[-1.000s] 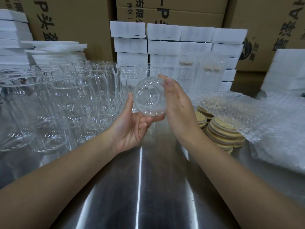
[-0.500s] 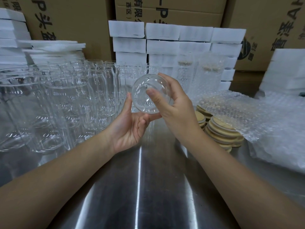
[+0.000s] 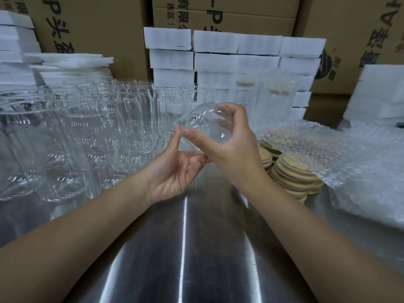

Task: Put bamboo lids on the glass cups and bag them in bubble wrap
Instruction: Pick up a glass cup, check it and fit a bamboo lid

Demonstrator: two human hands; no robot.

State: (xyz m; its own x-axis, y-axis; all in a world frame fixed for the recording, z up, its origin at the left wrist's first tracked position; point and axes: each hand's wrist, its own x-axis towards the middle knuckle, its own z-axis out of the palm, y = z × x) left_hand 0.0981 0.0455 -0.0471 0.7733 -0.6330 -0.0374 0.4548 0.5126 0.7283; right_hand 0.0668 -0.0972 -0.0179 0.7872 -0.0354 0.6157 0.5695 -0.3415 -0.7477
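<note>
I hold a clear glass cup (image 3: pixel 207 125) in the air above the steel table, its round base turned toward me. My right hand (image 3: pixel 231 149) grips it, thumb across the base and fingers curled over the top rim side. My left hand (image 3: pixel 175 169) cups it from below, thumb up against its left edge and fingertips under it. Bamboo lids (image 3: pixel 293 173) lie in low stacks just right of my right wrist. Bubble wrap bags (image 3: pixel 354 162) are heaped to the right of the lids.
Many empty glass cups (image 3: pixel 87 136) crowd the left of the steel table (image 3: pixel 185 254). Two wrapped, lidded cups (image 3: pixel 262 95) stand behind my hands. White foam blocks (image 3: pixel 236 53) and cardboard cartons (image 3: pixel 223 16) rise at the back.
My right hand has turned around the cup: its thumb swung from the top edge down across the base, and the fingers now wrap over the top. The left hand stayed under it.
</note>
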